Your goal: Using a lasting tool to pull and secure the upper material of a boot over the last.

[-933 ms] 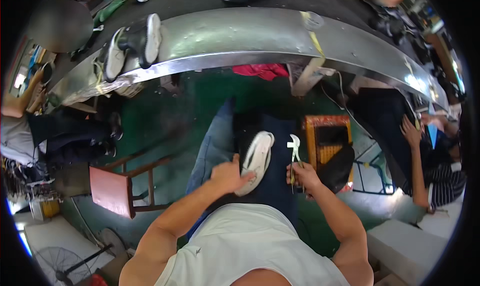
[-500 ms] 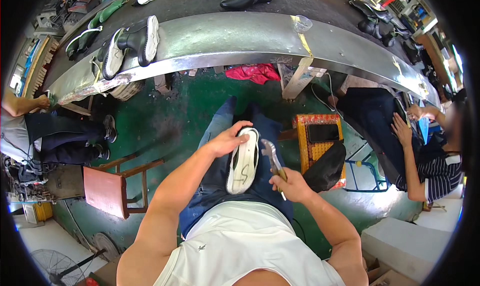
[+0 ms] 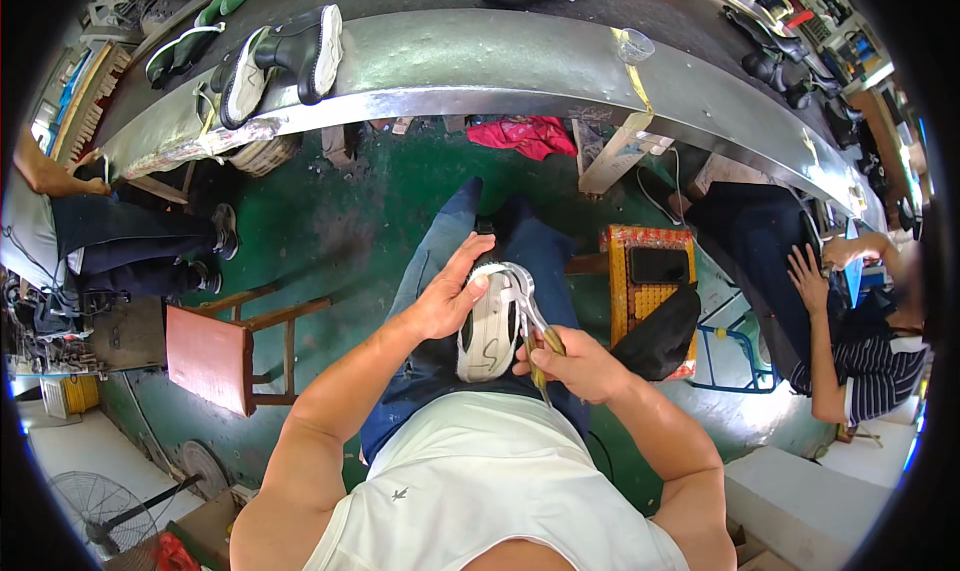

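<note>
A shoe point(image 3: 486, 343) lies sole up over my lap, its pale underside marked with a dark scrawl. My left hand point(image 3: 448, 299) is closed around its far end, the thumb pressed on the sole. In my right hand point(image 3: 582, 365) is a pair of lasting pincers point(image 3: 532, 316) with a curved metal head and brownish handles. The head of the pincers reaches the far right edge of the shoe. Whether the jaws pinch the shoe's material is too small to tell.
Ahead runs a metal-edged bench point(image 3: 480, 61) with several shoes point(image 3: 322, 56) along it. To my left stands a stool point(image 3: 212, 356). On my right a yellow-topped stool point(image 3: 640, 301) carries a phone point(image 3: 660, 266) and a dark cloth. Co-workers sit on both sides.
My right hand has brought the pincers leftward, from beside the shoe onto its far edge. The left hand keeps its hold. The whole view has shifted slightly.
</note>
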